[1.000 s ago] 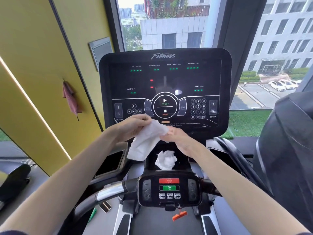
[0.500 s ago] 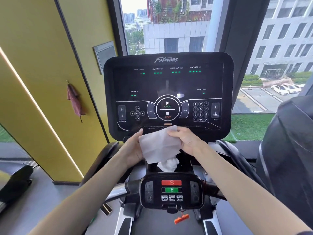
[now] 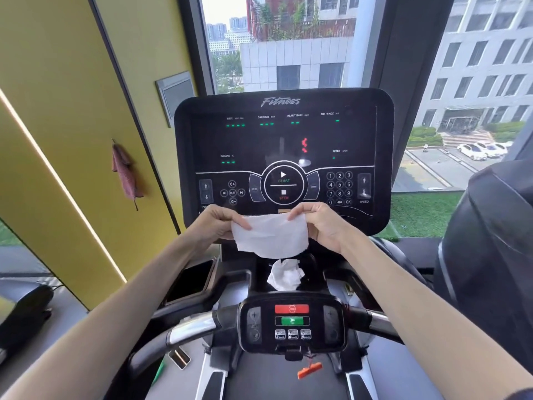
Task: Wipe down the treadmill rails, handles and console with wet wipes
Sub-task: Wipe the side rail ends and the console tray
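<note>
Yellow wall (image 3: 57, 82) flanks the treadmill console (image 3: 284, 134). Left hand (image 3: 215, 225) and right hand (image 3: 324, 228) hold a wet wipe (image 3: 271, 236) spread before it, each grip pinching a top corner.

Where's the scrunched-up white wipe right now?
The scrunched-up wipe sits mid-frame in the head view, just below the flat wipe and above the handlebar panel with red and green buttons.
</note>
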Available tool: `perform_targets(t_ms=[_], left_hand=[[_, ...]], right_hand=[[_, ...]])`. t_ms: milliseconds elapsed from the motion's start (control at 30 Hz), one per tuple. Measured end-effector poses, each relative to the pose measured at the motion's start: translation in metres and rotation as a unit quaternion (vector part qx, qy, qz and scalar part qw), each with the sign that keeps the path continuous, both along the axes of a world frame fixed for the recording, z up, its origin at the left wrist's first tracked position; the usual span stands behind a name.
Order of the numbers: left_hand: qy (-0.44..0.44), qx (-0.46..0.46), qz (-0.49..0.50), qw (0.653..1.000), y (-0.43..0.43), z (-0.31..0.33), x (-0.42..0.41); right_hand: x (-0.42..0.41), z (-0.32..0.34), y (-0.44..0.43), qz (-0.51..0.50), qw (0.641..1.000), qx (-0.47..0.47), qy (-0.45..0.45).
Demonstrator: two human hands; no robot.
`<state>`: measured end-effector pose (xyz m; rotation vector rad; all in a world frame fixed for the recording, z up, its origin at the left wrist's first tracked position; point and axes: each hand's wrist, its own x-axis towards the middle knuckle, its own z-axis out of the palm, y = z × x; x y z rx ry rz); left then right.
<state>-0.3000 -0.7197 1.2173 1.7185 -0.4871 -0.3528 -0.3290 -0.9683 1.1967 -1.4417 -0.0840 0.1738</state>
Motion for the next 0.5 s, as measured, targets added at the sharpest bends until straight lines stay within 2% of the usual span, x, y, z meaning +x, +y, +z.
perform_targets(t_ms=[100, 200, 267, 333, 367, 433, 500], left_hand=[[0.009, -0.007, -0.006, 1.000, 0.006, 0.008, -0.001], [0.099, -0.033, -0.025, 0.994, 0.010, 0.015, 0.006], [0.116, 0.052, -0.047, 0.991, 0.001, 0.016, 0.004], [0.057, 0.168, -0.064, 0.982, -0.011, 0.011, 0.001], [0.031, 0.193, -0.073, 0.978, -0.016, 0.006, -0.001], [0.039, 0.147, -0.056, 0.987, -0.024, 0.002, -0.003], [0.106, 0.028, 0.007, 0.994, -0.030, 0.001, -0.003]], right_hand=[[-0.002, 0.006, -0.001, 0.022, 0.999, 0.025, 0.009], [-0.003, 0.014, -0.002, 0.033, 0.999, 0.009, 0.021], [-0.004, 0.017, 0.004, 0.045, 0.998, -0.023, 0.023], [-0.006, 0.019, 0.011, 0.065, 0.996, -0.047, 0.032], [-0.007, 0.020, 0.013, 0.067, 0.996, -0.037, 0.042], [-0.010, 0.017, 0.013, 0.038, 0.995, 0.056, 0.078], [-0.013, 0.006, 0.008, -0.003, 0.966, 0.236, 0.109]])
